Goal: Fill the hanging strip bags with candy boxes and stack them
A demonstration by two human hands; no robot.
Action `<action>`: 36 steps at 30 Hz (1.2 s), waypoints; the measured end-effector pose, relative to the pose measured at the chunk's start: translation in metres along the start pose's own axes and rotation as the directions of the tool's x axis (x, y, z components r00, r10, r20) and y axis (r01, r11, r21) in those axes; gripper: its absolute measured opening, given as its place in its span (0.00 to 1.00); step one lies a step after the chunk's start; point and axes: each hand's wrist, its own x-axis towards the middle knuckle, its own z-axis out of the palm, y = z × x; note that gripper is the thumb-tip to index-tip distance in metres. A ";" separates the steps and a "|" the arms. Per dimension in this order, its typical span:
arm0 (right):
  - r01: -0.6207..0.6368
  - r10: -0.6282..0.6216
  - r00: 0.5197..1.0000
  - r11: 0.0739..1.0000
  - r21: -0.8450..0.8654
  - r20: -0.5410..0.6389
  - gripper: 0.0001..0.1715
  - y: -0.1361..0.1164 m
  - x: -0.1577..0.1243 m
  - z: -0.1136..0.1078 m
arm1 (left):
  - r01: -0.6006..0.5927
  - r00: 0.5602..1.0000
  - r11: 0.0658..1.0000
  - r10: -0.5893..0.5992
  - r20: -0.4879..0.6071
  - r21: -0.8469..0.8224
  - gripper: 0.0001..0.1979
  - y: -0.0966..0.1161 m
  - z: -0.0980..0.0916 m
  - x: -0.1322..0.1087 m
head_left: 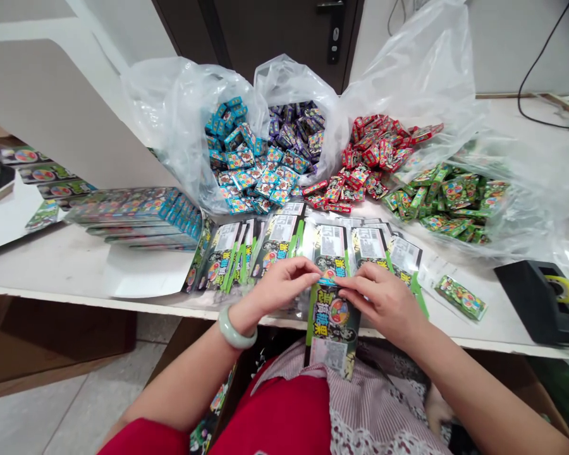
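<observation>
My left hand [289, 281], with a pale green bangle at the wrist, is closed in a pinch on the left end of a small blue candy box [327, 280]. From the other side my right hand [386, 297] pinches the box's right end. Directly below the fingertips hangs a printed black and green candy pouch [332, 322], its lower part over my lap. Whether the box is partly inside the pouch I cannot tell. Behind the hands lie flat printed pouches [329, 243] in overlapping piles along the table.
Clear plastic bags hold blue boxes [256, 170], purple boxes [296, 133], red boxes [374, 151] and green boxes [459, 196]. Filled packs [137, 212] are stacked inside an upright white carton [76, 114] at left. A black tape dispenser [540, 303] stands by the right front edge.
</observation>
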 end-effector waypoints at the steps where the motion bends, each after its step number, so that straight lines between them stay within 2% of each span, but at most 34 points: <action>1: -0.001 0.001 1.000 1.000 0.006 -0.004 0.15 0.000 -0.001 0.000 | 0.019 0.999 1.000 -0.019 0.040 0.009 0.08 0.002 -0.004 0.004; 4: -0.002 0.002 1.000 1.000 0.011 -0.013 0.15 0.000 -0.003 -0.001 | 0.025 0.992 0.999 -0.027 0.121 0.020 0.08 0.010 -0.012 0.012; 9: -0.028 0.029 0.999 0.997 0.069 -0.014 0.12 -0.003 -0.007 0.005 | -0.135 0.965 0.978 0.093 0.244 0.158 0.06 0.018 -0.015 0.010; 11: -0.053 0.055 0.998 0.993 0.106 -0.024 0.11 -0.005 -0.007 0.009 | -0.120 0.973 0.981 0.086 0.214 0.152 0.05 0.016 -0.014 0.006; 13: -0.076 0.083 0.996 0.986 0.151 -0.036 0.11 -0.007 -0.007 0.012 | -0.041 0.986 0.996 0.027 0.163 0.082 0.05 0.014 -0.012 0.005; 16: -0.084 0.094 0.994 0.980 0.183 -0.047 0.10 -0.010 -0.007 0.014 | 0.026 0.987 0.998 -0.034 0.159 0.053 0.06 0.013 -0.011 0.007; 20: -0.076 0.086 0.995 0.982 0.174 -0.055 0.10 -0.011 -0.007 0.015 | -0.059 0.981 0.980 0.021 0.195 0.192 0.04 0.019 -0.009 0.009; 23: -0.067 0.078 0.995 0.982 0.176 -0.055 0.10 -0.011 -0.008 0.015 | -0.136 0.982 0.964 0.101 0.158 0.230 0.05 0.019 -0.006 0.004; 25: -0.064 0.074 0.996 0.981 0.183 -0.050 0.09 -0.011 -0.009 0.015 | -0.163 0.981 0.965 0.135 0.142 0.208 0.06 0.017 -0.005 -0.001; 29: -0.063 0.075 0.996 0.978 0.199 -0.056 0.08 -0.010 -0.011 0.015 | -0.191 0.964 0.973 0.161 0.212 0.129 0.06 0.011 -0.007 -0.012; 33: -0.053 0.070 0.994 0.979 0.195 -0.081 0.08 -0.011 -0.013 0.014 | -0.062 0.985 0.998 0.065 0.157 -0.027 0.06 0.006 -0.004 -0.017; 36: -0.061 0.081 0.991 0.983 0.176 -0.110 0.08 -0.013 -0.012 0.014 | 0.034 0.998 0.990 -0.028 0.051 -0.137 0.07 0.004 0.002 -0.016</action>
